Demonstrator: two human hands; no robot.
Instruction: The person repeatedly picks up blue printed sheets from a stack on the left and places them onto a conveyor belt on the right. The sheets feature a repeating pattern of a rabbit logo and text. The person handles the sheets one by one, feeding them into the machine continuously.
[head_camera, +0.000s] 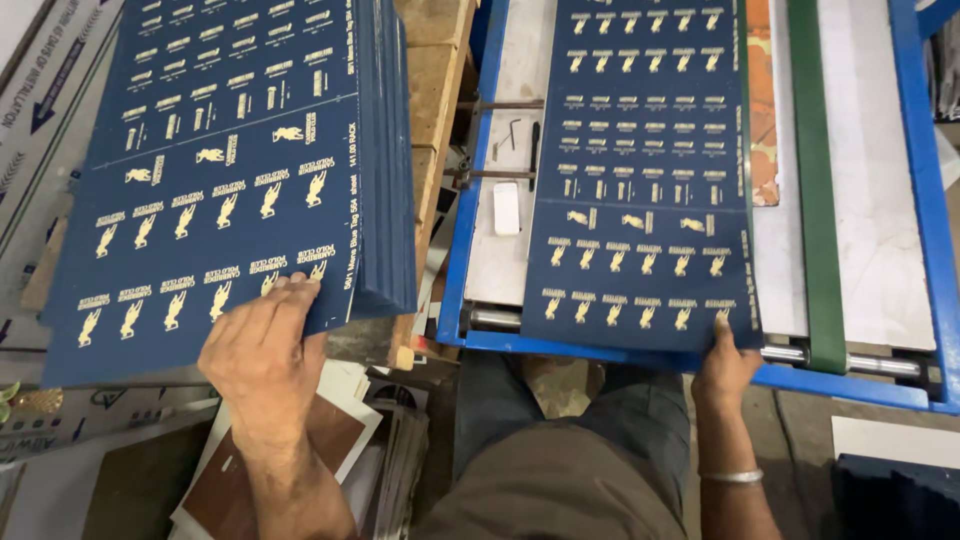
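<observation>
A stack of dark blue sheets (230, 160) printed with gold labels lies at the left. My left hand (262, 352) rests on the near edge of the top sheet, fingers pressed on it. Another dark blue printed sheet (640, 170) lies flat on the blue-framed machine bed (455, 250) at the right. My right hand (724, 362) pinches that sheet's near right corner, thumb on top. A metal bangle sits on the right wrist.
A green belt (818, 200) runs along the bed to the right of the sheet, over a steel roller (880, 363). A small white block (507, 208) and a hex key lie on the bed's left strip. Wooden blocks (432, 120) separate stack and machine. Brown and white boards lie below the stack.
</observation>
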